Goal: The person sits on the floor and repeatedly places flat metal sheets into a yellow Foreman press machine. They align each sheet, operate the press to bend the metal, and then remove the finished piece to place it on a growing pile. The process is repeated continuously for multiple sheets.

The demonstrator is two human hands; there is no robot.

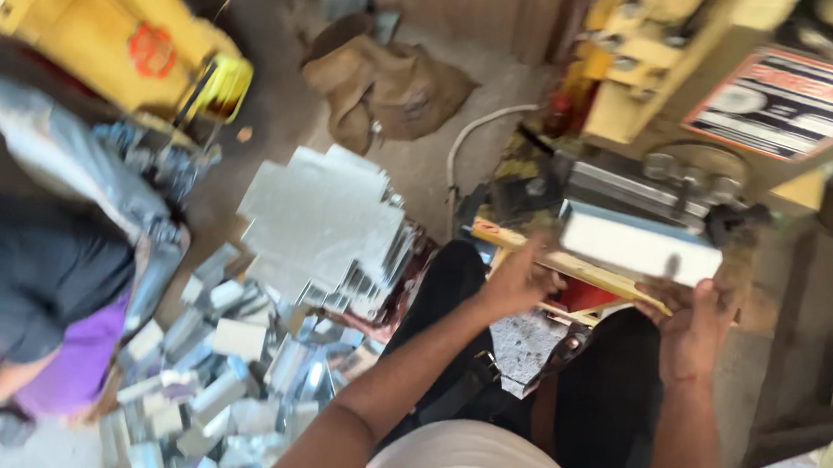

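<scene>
Metal sheet (pixel 639 246) (pale, flat) at the machine (pixel 689 107) front edge: left hand (pixel 516 278) & right hand (pixel 695 319) both grip it; metal pieces (pixel 244 370) on floor.

A metal sheet (pixel 641 246) lies before the press machine (pixel 709 109), with the left hand (pixel 518 278) and right hand (pixel 695 324) at its near edge. Left of them, stacked sheets (pixel 322 221) sit behind a heap of bent pieces (pixel 233 379) on the floor (pixel 423 164); another person (pixel 29 301) crouches further left.
</scene>
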